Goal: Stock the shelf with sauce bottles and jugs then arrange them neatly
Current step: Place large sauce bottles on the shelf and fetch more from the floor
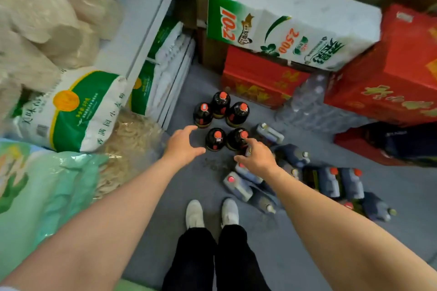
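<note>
The white-green pack [290, 30] reads "10+2" and "2500".

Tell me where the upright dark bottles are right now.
In the head view, five dark bottles stand clustered on the floor at centre, beyond both open hands, left and right, with red boxes behind and jugs lying to their right.

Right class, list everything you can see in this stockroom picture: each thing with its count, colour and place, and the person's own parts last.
Upright sauce bottles: five, dark with red caps, floor centre.
Jugs: several, grey, lying on the floor, right of centre.
Flour bag: one, white and green, left shelf.
Noodle packs: pale, left shelf; count unclear.
Red boxes: at least two, far right.
Tissue pack: one, white and green, on the boxes.
Shoes: two, white.
Left hand: open, above bottles.
Right hand: open, reaching to a cap.
</note>
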A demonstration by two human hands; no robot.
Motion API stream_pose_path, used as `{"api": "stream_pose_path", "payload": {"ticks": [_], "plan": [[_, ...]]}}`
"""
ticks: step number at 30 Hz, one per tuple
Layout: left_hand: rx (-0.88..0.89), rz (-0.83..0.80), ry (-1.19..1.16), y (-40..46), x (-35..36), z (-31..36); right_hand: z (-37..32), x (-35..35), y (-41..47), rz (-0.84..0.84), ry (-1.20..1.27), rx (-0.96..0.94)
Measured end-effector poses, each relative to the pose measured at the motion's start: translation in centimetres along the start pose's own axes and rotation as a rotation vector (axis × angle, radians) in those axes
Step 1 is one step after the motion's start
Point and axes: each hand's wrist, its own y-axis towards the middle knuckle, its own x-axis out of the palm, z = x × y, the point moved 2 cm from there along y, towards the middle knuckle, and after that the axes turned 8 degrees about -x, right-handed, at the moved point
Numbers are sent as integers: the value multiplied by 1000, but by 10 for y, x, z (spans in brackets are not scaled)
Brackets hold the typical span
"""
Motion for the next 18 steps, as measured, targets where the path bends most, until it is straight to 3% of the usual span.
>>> {"api": "stream_pose_path", "payload": {"ticks": [10, 18], "plan": [[31, -107, 31, 157, 104, -62, 98, 138, 134, 3, 242, 120], [193, -210, -75, 267, 190, -78, 156, 236, 234, 77, 409, 51]]}}
